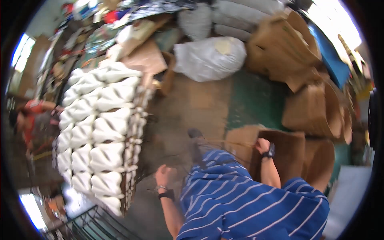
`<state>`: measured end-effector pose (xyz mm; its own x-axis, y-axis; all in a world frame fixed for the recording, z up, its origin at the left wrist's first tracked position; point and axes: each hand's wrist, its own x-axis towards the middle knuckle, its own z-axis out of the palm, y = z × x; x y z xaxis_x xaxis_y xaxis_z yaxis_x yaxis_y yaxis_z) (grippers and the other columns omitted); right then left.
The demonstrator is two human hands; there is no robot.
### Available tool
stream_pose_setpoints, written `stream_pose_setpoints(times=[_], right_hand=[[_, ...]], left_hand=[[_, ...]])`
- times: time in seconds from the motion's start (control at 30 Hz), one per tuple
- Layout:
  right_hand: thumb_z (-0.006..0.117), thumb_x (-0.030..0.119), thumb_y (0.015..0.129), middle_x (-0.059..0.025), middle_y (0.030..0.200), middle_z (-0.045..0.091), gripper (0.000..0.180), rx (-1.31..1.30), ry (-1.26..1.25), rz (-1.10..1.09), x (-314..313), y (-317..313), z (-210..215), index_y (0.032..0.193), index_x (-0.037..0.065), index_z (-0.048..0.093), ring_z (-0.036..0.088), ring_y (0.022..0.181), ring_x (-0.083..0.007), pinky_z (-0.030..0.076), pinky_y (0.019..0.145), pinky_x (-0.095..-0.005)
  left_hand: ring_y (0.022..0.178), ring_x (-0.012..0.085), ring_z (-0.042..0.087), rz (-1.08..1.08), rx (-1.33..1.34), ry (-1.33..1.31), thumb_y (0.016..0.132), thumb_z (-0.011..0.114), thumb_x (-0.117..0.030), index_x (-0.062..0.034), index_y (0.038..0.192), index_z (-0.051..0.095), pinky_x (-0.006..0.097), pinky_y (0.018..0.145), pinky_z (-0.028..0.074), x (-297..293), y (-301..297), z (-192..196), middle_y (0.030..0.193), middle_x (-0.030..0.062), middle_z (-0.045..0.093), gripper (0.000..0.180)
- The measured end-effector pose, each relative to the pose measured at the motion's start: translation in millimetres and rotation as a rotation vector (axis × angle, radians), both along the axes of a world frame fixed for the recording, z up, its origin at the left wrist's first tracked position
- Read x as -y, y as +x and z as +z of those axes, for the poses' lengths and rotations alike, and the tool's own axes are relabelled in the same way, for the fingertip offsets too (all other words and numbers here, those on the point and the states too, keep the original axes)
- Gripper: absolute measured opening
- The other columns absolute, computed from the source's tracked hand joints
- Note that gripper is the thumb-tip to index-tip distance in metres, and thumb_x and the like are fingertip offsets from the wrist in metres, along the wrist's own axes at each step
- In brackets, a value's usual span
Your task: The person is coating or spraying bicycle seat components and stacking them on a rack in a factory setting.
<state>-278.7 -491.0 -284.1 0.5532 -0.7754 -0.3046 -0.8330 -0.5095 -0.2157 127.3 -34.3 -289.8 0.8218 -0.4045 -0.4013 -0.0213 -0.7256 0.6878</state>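
Note:
My right hand, with a dark watch at its wrist, is closed on the upper edge of an open brown cardboard box beside my right leg. The fingers' far side is hidden by the box edge. Lower and to the left, my left hand hangs in the air with loosely bent fingers and nothing visible in them. It is nearest to a tall stack of glossy white moulded pieces, set in rows on brown layers, but apart from it. Blue cloth with white stripes covers my body.
More open cardboard boxes stand at the right. A stuffed white sack lies on the floor ahead, with grey sacks behind it. Another person in red is beyond the stack. A metal railing runs at the lower left.

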Motion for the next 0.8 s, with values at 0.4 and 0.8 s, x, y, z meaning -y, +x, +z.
stream_pose_setpoints(times=[0.4,0.8], right_hand=[[0.057,0.029,0.084,-0.02,0.1,0.074,0.032,0.207,0.131,0.246,53.1,438.2,89.2,0.099,0.01,0.078,0.07,0.097,-0.0414,0.056,0.089,-0.0492],[0.063,0.051,0.091,-0.0213,0.098,0.073,0.054,0.351,0.29,0.386,110.6,857.2,3.3,0.107,-0.001,0.07,0.071,0.097,-0.0354,0.053,0.086,-0.0439]], left_hand=[[0.1,0.0223,0.07,0.535,-0.041,-0.229,0.086,0.077,-0.022,0.0013,0.125,0.066,0.034,0.087,0.056,-8.9,11.3,39.6,0.111,0.0141,0.073,0.046],[0.097,0.0214,0.072,0.993,-0.236,-0.296,0.087,0.077,-0.025,-0.0043,0.13,0.064,0.034,0.086,0.057,4.3,62.6,45.1,0.108,0.0167,0.074,0.049]])
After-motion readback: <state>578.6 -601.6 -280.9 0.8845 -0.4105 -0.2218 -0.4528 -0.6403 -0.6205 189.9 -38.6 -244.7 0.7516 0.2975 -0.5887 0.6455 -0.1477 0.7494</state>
